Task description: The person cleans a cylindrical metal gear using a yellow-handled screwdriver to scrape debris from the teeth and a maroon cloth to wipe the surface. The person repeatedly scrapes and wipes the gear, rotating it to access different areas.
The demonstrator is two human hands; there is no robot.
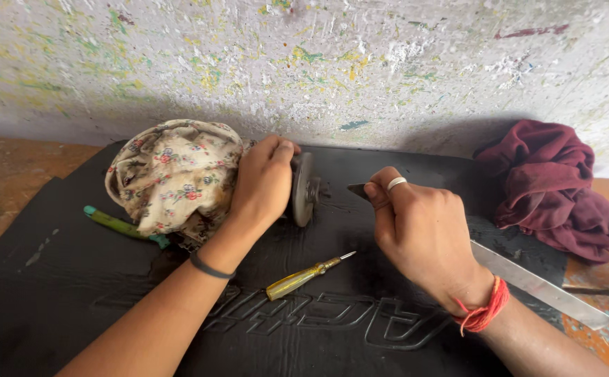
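1. The left hand (264, 183) is wrapped over a round grey metal disc (304, 188) that stands on edge on a black mat (60, 279). Its fingers are curled round the disc's top and far side, pressed together, and the thumb lies along the near edge.
2. The disc sits near the middle of the mat, just right of a floral cloth (172, 174) that is bunched over something beneath it. The left wrist touches that cloth.
3. The right hand (423, 234) holds a long flat metal blade (541, 285). Its fingers are closed round the blade, with the forefinger, which wears a ring (396, 183), stretched along the top.
4. The blade's dark tip (357, 189) pokes out beyond the fingers and points at the disc, close to it but apart. The rest of the blade runs back under the hand and out to the right, past the mat's edge.
5. A red thread (484, 312) is tied round the right wrist, and a dark band (210, 267) round the left forearm.
6. A yellow-handled screwdriver (304, 277) lies on the mat between the two forearms, tip pointing up and right.
7. A green-handled tool (119, 225) lies left of the floral cloth, partly hidden under it.
8. A maroon cloth (555, 188) lies crumpled at the right, against the paint-flecked wall (360, 63).
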